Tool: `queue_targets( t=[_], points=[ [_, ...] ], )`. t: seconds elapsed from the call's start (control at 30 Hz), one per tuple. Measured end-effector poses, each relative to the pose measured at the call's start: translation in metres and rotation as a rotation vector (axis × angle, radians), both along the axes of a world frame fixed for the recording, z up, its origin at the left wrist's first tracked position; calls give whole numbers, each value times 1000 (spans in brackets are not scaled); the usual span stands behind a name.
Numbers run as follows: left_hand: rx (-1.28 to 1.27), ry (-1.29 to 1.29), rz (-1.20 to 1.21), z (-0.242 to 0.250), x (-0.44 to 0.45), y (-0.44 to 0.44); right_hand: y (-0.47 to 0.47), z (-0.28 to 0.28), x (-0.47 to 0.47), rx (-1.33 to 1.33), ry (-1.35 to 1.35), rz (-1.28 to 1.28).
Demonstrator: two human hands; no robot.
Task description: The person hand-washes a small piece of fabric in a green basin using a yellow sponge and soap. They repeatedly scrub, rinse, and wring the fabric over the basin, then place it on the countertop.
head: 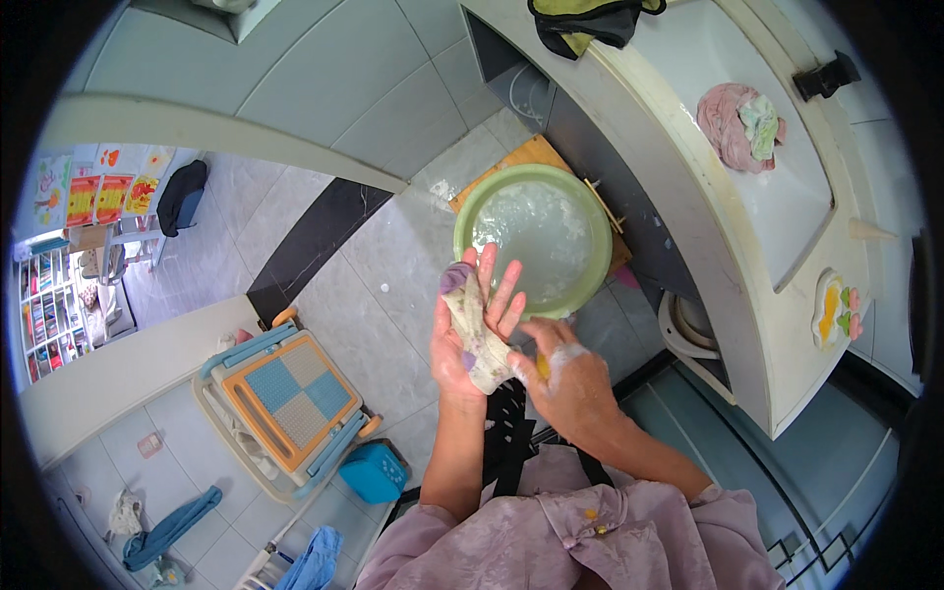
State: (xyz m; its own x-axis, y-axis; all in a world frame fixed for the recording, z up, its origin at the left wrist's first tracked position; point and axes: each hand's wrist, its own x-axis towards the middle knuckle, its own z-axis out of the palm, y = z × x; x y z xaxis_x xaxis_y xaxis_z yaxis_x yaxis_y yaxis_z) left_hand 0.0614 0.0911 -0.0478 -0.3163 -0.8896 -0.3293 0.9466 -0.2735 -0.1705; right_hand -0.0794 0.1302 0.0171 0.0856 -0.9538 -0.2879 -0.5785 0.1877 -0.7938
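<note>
On the upturned palm of my left hand (pixel 501 295) lies a wet cream sock (pixel 472 324) with a small pattern and purple toe and heel. The fingers are spread, and the sock runs lengthwise from the wrist towards the fingertips. My right hand (pixel 571 383), with white suds on its back, is beside the sock's lower end. Between its thumb and fingers shows part of a yellow object (pixel 543 364), apparently a bar of soap, mostly hidden. Just beyond both hands is a light green basin (pixel 606 254) of cloudy, foamy water.
The basin rests on a wooden stool (pixel 509 171). To the right is a white sink (pixel 789 214) holding a bundled pink cloth (pixel 726 125). A folded children's play table (pixel 295 398) and a blue container (pixel 374 472) stand at left. Clothes (pixel 173 527) hang at lower left.
</note>
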Motion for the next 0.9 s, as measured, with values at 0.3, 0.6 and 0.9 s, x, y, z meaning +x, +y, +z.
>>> queue_targets(
  t=[0.3,0.6,0.9],
  points=[
    [-84,-397,-176,22,-10,3,-55,21,42,-677,-171,198],
    [152,-360,-223,2,-17,19,-86,-47,45,-373,134,172],
    [-90,-427,-193,-54,8,50,-70,-54,48,-307,83,261]
  ],
)
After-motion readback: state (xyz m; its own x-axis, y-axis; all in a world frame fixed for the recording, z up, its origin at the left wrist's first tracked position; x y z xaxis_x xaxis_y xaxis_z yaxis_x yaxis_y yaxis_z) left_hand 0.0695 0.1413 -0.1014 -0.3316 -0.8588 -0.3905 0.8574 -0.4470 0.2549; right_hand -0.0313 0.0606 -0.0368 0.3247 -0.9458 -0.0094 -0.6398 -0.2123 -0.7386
